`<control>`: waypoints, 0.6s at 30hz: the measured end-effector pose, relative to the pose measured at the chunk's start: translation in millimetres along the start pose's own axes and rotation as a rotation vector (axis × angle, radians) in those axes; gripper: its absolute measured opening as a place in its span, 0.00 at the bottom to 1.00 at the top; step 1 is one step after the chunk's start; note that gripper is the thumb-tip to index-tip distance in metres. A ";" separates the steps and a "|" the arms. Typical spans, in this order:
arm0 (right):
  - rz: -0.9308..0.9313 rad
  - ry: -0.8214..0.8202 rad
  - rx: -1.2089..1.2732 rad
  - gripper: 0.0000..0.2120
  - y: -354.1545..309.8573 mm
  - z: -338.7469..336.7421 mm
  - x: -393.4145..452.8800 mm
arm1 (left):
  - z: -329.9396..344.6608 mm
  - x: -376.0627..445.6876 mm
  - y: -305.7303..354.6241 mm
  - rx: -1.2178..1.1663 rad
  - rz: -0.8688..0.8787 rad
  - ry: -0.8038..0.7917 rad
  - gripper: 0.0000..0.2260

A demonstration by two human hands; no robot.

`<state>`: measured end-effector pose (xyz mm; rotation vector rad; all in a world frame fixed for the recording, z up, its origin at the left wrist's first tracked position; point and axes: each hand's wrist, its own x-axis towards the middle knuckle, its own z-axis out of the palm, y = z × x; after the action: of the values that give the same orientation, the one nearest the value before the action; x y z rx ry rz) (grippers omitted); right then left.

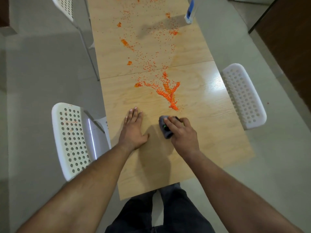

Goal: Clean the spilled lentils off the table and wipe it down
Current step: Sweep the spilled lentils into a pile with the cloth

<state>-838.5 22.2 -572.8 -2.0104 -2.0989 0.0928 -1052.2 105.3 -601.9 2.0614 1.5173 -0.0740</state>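
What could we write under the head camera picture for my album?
Left hand flat on the wooden table, right hand holding a grey cloth near spilled orange lentils.

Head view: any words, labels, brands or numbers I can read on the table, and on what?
None readable.
Bottle at the table's far right edge: blue label, too blurred to read.
Grey cloth under the right hand: small green mark, no legible text.

Bare forearms without sleeves, watch or rings extend to the left hand [133,130] and right hand [182,133], above dark trousers [168,214].
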 end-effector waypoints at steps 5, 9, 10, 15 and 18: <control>-0.094 -0.051 -0.030 0.24 34.3 10.8 -42.9 | 0.7 15.4 13.0 0.014 -0.016 0.030 0.47; -0.124 -0.018 -0.016 0.21 65.8 18.7 3.1 | 4.1 39.0 30.6 0.044 -0.072 0.074 0.48; -0.125 -0.003 -0.009 0.21 71.5 19.9 19.9 | 4.6 43.3 35.0 0.045 -0.096 0.080 0.48; -0.132 -0.016 0.016 0.20 89.3 25.2 105.7 | 7.1 60.6 56.9 0.031 -0.231 0.129 0.51; -0.213 -0.029 0.035 0.18 96.5 19.7 135.0 | 10.3 71.1 70.0 0.011 -0.311 0.153 0.54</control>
<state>-752.4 163.6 -595.1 -1.7636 -2.2979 0.1214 -961.7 148.2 -607.9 1.8583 1.9259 -0.0440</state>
